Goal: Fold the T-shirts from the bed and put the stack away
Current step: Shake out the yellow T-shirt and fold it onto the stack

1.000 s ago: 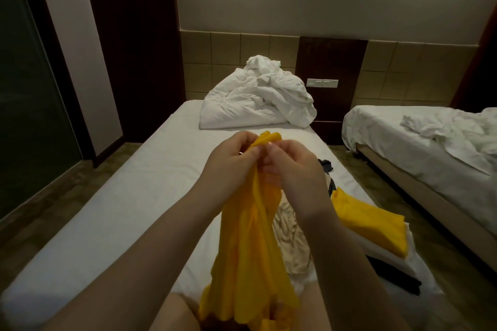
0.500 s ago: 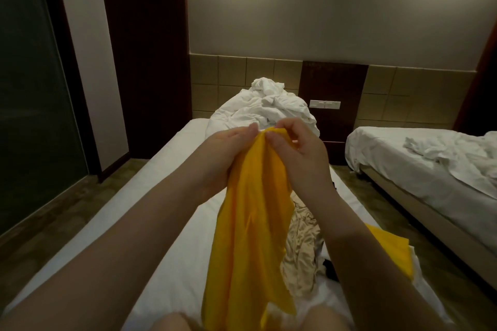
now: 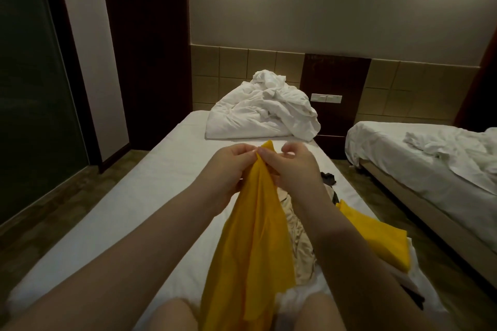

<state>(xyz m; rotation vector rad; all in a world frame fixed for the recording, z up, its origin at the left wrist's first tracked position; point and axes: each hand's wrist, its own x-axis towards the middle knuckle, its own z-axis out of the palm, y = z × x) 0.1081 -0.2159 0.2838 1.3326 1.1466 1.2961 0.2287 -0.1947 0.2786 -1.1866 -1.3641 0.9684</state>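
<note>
A yellow T-shirt [image 3: 252,244] hangs bunched in front of me over the white bed [image 3: 129,212]. My left hand [image 3: 231,169] pinches its top edge from the left. My right hand [image 3: 290,166] pinches the same edge from the right, close against the left hand. Behind the hanging shirt lies a crumpled beige garment [image 3: 298,239]. To its right a folded yellow T-shirt [image 3: 376,236] tops a low stack of folded clothes with white and dark layers under it. A dark garment [image 3: 328,178] lies farther up the bed.
A heap of white bedding [image 3: 263,113] sits at the head of the bed. A second bed [image 3: 430,158] with rumpled white sheets stands to the right across a narrow floor gap. Dark wooden panels and a glass door line the left side. My knees show at the bottom.
Both hands stay pinched on the shirt's top edge and have shifted a little along it. The view tilted up, then back down.
</note>
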